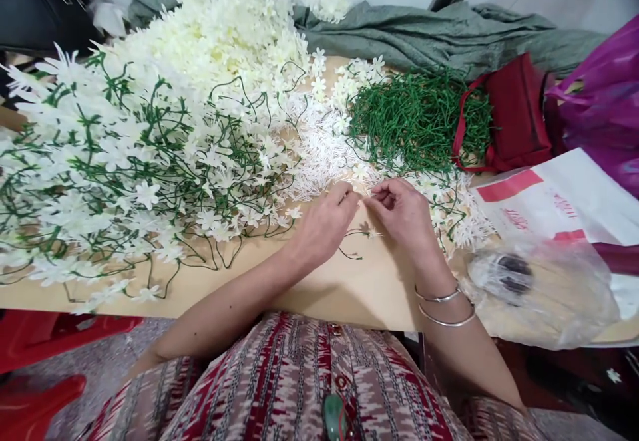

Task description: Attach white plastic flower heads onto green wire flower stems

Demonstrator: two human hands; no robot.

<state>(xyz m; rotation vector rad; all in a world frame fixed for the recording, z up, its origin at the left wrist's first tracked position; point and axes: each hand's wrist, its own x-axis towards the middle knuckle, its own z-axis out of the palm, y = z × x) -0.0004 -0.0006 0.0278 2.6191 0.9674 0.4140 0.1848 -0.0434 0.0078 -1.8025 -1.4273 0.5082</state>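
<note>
My left hand and my right hand meet over the table, fingertips almost touching. Each is closed in a pinch. Whatever small thing sits between the fingers is too small to make out. Just below them, a green stem lies on the tabletop, with a small whitish piece beside it. Behind my fingers spreads a pile of thin white sticks. White artificial flowers on green stems are heaped to the left of my left hand. A pile of bare green stems lies beyond my right hand.
Cream flower heads are heaped at the back left. At right stand a red bag, a purple plastic bag, a white printed paper bag and a clear plastic bag. Grey-green cloth lines the wall.
</note>
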